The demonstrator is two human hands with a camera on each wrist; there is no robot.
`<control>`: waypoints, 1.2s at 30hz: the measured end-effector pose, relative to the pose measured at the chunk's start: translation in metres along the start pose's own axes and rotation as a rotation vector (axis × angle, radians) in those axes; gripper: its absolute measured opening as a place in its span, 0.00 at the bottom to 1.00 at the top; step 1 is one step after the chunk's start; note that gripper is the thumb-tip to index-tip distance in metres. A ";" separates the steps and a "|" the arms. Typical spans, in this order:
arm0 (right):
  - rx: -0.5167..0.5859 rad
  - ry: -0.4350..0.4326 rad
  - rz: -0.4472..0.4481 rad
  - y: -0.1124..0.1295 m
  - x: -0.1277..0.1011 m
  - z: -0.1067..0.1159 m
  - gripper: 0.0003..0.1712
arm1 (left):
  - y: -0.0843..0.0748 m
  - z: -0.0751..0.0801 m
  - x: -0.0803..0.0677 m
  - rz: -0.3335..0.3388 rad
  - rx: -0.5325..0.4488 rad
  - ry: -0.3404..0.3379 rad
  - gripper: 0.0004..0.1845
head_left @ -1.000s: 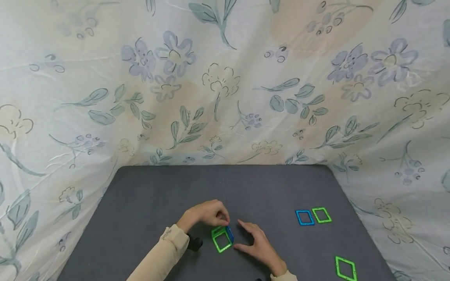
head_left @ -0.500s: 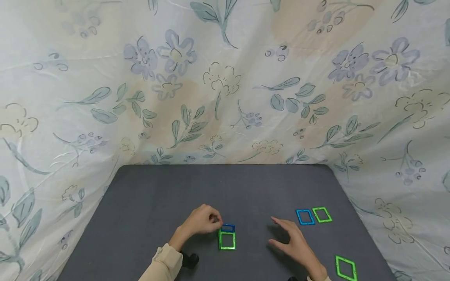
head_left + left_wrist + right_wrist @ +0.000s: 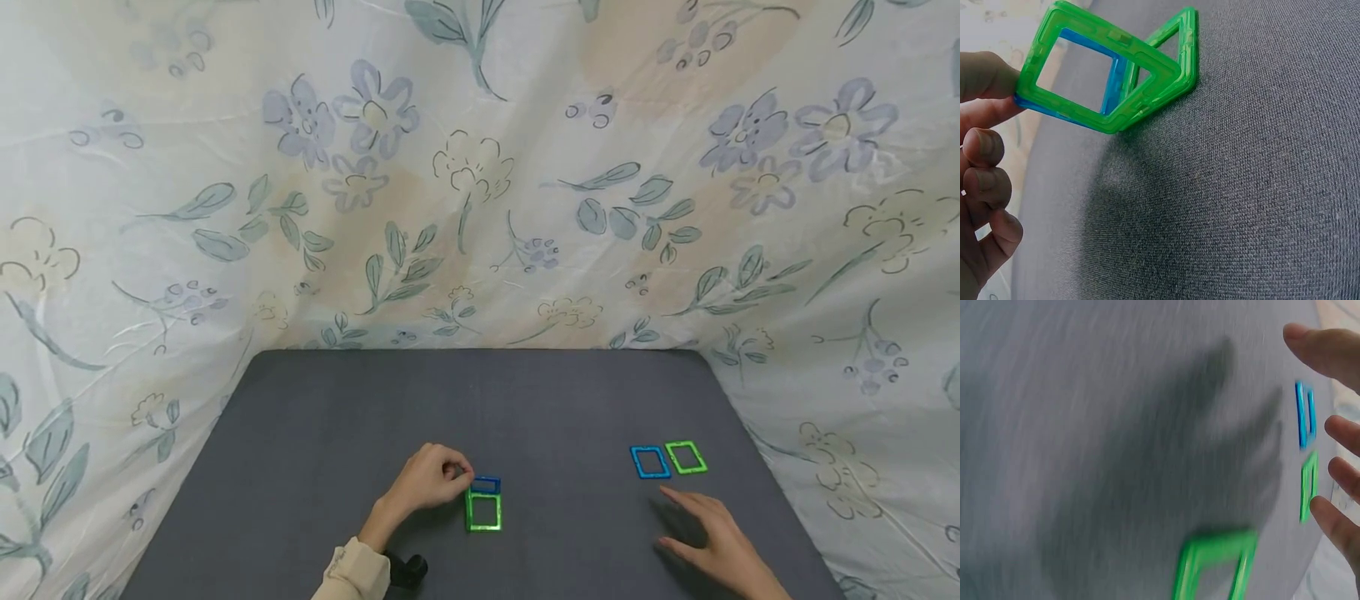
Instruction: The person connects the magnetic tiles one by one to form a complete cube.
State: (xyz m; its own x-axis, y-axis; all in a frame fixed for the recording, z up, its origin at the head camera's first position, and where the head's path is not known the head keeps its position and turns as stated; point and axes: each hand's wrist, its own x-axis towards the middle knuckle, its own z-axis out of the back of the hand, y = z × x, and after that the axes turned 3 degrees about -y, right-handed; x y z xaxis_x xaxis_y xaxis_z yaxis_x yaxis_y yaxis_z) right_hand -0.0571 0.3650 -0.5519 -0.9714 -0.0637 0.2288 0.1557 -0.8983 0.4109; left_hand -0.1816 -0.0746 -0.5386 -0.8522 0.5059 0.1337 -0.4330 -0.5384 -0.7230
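Mid-build, probably: pinching the green-and-blue magnetic tile structure (image 3: pixel 484 495) by a corner with the left hand (image 3: pixel 429 477). Hovering spread-fingered with the right hand (image 3: pixel 723 542), just short of the loose blue tile (image 3: pixel 655 476). Likely calls for grabbing that.

A dark grey tabletop (image 3: pixel 360 400) is spreading across the lower part of the head view, its two far corners curving in rounded bends and its left and right edges slanting outward toward the near side. Its surface is showing a fine woven texture up close. A pale patterned cloth (image 3: pixel 517 292) is hanging beyond the far edge and running down past both side edges, creasing softly. Lavender flowers (image 3: pixel 375 117), grey-green leaves (image 3: pixel 405 273) and peach patches (image 3: pixel 615 67) are covering it. Soft light is brightening the cloth above the far left corner.
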 end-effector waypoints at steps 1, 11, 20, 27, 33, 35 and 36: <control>-0.013 0.048 -0.038 -0.004 -0.002 0.005 0.45 | 0.000 0.000 0.000 -0.003 -0.002 -0.003 0.08; -0.066 0.272 -0.156 -0.036 -0.013 0.034 0.47 | 0.000 0.002 -0.001 -0.005 -0.016 -0.007 0.07; -0.141 0.408 -0.247 -0.049 -0.018 0.041 0.52 | 0.001 0.002 0.000 -0.012 -0.012 -0.009 0.07; -0.070 0.460 -0.190 -0.065 -0.029 0.040 0.51 | 0.002 0.002 0.000 -0.010 0.005 -0.008 0.06; -0.046 0.461 -0.190 -0.076 -0.037 0.036 0.51 | 0.001 0.003 -0.001 -0.012 -0.003 -0.001 0.06; -0.049 0.474 -0.203 -0.078 -0.038 0.035 0.50 | 0.001 0.003 -0.001 -0.009 -0.010 0.002 0.07; -0.048 0.480 -0.205 -0.080 -0.039 0.034 0.50 | 0.001 0.003 -0.001 -0.010 -0.013 0.003 0.07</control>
State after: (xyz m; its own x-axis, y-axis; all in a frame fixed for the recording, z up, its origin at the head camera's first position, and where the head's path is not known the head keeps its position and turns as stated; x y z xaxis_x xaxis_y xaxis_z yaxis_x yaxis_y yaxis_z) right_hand -0.0259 0.4539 -0.5630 -0.9555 -0.0667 -0.2872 -0.0437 -0.9313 0.3616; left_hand -0.1818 -0.0776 -0.5370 -0.8470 0.5132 0.1388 -0.4374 -0.5243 -0.7306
